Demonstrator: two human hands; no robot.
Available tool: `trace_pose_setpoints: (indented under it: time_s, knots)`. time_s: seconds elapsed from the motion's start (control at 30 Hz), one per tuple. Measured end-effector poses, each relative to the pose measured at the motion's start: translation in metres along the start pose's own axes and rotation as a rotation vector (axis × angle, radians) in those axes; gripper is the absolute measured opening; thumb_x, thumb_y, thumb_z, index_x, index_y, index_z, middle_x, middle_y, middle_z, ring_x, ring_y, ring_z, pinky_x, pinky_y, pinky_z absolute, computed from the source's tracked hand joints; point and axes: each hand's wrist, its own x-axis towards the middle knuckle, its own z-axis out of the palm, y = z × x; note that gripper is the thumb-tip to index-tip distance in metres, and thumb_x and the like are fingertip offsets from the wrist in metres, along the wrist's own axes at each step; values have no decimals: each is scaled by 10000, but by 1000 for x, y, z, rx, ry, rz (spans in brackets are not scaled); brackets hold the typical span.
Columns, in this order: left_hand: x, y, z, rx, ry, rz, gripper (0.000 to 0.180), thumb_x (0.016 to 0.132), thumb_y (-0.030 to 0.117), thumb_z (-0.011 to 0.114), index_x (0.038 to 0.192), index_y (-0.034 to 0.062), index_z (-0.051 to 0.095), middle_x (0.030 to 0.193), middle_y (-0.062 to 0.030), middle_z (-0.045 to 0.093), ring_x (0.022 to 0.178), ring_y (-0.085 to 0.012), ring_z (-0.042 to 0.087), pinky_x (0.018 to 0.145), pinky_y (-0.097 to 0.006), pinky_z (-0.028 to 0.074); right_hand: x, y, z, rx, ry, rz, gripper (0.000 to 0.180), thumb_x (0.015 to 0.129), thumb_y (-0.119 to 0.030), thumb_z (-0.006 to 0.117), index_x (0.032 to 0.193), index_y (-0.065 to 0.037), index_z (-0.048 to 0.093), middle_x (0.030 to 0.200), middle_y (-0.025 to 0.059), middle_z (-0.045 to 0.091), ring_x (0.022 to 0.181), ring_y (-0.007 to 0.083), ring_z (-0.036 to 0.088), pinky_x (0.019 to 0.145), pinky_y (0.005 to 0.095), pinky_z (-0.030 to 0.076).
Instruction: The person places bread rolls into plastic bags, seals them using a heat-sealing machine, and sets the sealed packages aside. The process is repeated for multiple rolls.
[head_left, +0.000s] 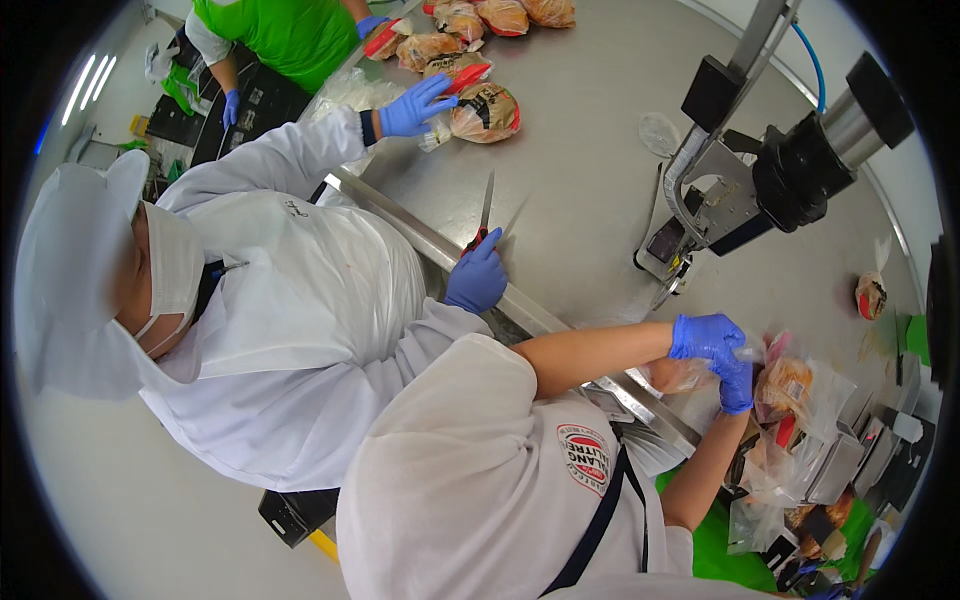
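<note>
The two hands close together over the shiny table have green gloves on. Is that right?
Not quite: the head view shows blue gloves, not green ones, on the left hand and right hand. They really are close together over the shiny table.

Bagged goods rest on the metal table.

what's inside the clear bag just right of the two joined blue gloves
The clear bag shows something orange-brown, with a pale label across part of it; whatever lies behind the label or underneath is hidden.
</note>
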Motion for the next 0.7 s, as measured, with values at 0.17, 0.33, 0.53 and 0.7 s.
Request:
trace_pose_setpoints:
  time_s: [0.17,0.33,0.53,0.7]
  knots:
    - [-43,59,-18,-44,272,157,431,597,274,767,918,49,586,940,-129,565,860,-221,549,774,-335,437,-12,-9,-1,-164,99,-159,241,806,-193,604,970,-24,552,970,45,548,897,159,521,788,294,418]
    - [-56,40,-9,553,57,-131,465,670,394,660,1013,98,553,1046,-151,540,988,-304,529,827,-374,427,-29,-28,16,-124,48,-257,229,818,-171,565,983,-15,533,959,44,545,888,154,513,799,294,405]
    - [-16,-32,18,733,-125,148,396,757,398,549,1053,135,534,967,-130,599,828,-303,598,767,-400,447,-53,-33,35,-56,293,-235,382,762,-137,623,1103,9,533,1063,94,553,1019,206,487,900,336,373]
    - [-9,7,38,-138,-141,-203,298,788,295,583,1015,106,536,880,-93,594,758,-225,592,691,-351,462,-36,25,-2,-1313,-30,-321,394,803,-263,582,1132,-51,534,1101,121,567,1001,276,522,880,343,398]
